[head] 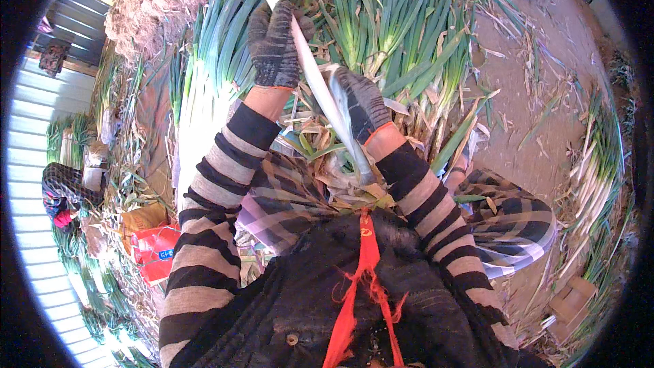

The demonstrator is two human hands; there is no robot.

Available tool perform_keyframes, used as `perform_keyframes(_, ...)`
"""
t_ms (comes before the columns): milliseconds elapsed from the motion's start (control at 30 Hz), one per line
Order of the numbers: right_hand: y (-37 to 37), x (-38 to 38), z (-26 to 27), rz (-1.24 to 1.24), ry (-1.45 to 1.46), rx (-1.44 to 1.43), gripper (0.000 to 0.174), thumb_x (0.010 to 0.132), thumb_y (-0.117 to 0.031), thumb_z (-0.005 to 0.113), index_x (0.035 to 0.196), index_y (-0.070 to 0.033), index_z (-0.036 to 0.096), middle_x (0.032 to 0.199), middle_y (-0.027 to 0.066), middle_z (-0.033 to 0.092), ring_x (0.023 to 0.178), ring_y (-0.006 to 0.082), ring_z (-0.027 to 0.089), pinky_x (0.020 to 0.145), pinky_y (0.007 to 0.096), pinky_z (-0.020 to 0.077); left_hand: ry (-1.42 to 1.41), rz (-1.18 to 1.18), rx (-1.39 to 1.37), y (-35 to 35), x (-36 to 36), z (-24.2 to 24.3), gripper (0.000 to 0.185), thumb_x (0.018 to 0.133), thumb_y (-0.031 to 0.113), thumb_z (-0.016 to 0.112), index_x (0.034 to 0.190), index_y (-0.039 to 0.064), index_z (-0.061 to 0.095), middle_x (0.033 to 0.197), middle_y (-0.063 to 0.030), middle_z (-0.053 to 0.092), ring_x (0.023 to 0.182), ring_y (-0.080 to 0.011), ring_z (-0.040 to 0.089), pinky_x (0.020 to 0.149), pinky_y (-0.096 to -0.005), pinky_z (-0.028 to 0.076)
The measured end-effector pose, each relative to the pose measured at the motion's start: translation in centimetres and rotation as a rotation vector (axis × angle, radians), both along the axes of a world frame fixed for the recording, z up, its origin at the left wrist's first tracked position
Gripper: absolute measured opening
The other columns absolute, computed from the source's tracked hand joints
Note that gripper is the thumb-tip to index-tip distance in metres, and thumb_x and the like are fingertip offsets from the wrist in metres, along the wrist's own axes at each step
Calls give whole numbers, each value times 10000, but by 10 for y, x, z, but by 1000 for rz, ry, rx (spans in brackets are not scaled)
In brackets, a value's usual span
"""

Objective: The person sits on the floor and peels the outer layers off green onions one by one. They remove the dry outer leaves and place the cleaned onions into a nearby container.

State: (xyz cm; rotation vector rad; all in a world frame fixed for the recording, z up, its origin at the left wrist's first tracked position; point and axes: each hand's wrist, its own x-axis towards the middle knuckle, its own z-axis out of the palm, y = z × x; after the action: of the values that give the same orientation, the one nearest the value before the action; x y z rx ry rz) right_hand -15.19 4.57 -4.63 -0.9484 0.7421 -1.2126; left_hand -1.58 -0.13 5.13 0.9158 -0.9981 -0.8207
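A long scallion stalk (317, 79) slants across the view before me, its white shaft toward the top and its lower end over my lap. My left hand (276, 43), in a dark knit glove with an orange cuff, grips the shaft from the left. My right hand (360, 102), gloved alike, is curled beside the stalk on its right. It holds a loose, blurred outer leaf (342, 99) that runs down along the stalk; its fingertips are partly hidden. Stripped leaves and husks (352, 179) lie in my lap below both hands.
Trimmed scallions (209, 76) lie stacked at left, untrimmed scallions (398, 30) ahead. A root heap (158, 5) rises at upper left. Another person (71, 191) bends near bundles at far left. A red bag (156, 253), a cardboard box (572, 306) and more scallions (592, 163) lie around.
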Motion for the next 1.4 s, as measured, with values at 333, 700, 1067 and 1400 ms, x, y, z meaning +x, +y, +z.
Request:
perform_keyframes(333,78,-68,16,180,1101,-587,236,911,-217,449,830,-20,550,682,220,566,656,387,574,579,437,461,189,141,12,-45,86,-5,243,896,266,541,930,25,541,736,-107,608,543,-211,598,484,-325,503)
perform_keyframes(700,185,-165,45,29,1630,-598,320,755,-234,653,1013,-54,593,1001,165,581,887,358,572,745,465,471,291,-7,55,-94,183,-38,342,915,353,476,800,34,520,707,-138,594,536,-237,558,472,-365,457)
perform_keyframes(1067,113,-66,23,76,608,-110,600,844,-230,595,1363,-66,344,1319,186,453,1192,331,468,982,381,382,85,314,93,-94,128,-23,458,875,487,510,1029,59,564,823,-114,642,647,-256,613,564,-381,499)
perform_keyframes(1400,176,-149,-36,110,1097,442,429,934,-224,457,1346,-120,400,1126,203,581,996,300,581,817,396,454,-217,450,-265,-47,254,107,150,888,243,581,917,103,536,659,-23,547,502,-152,528,422,-285,448)
